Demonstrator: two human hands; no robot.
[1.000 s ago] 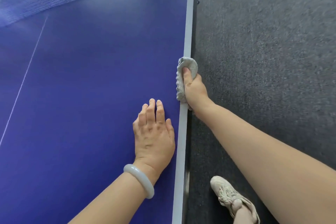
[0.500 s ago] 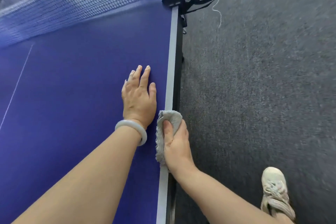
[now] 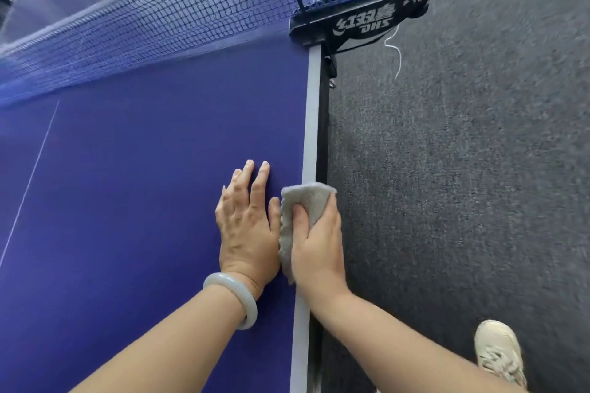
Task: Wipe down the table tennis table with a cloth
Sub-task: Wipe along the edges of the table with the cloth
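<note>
Little shows how much is wiped: your right hand (image 3: 319, 246) grips the cloth (image 3: 311, 201) on the side edge of the table (image 3: 143, 201), near the net (image 3: 159, 25). Your left hand (image 3: 247, 226) rests flat beside it, fingers straight; I'd judge plenty remains.

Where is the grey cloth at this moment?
In the head view, the cloth lies over the table's pale right edge, gripped by the right hand, beside the flat left hand.

Net (image 3: 191, 19), grey carpet (image 3: 447, 169), pale shoe (image 3: 499, 356), bracelet (image 3: 245, 300)
</note>
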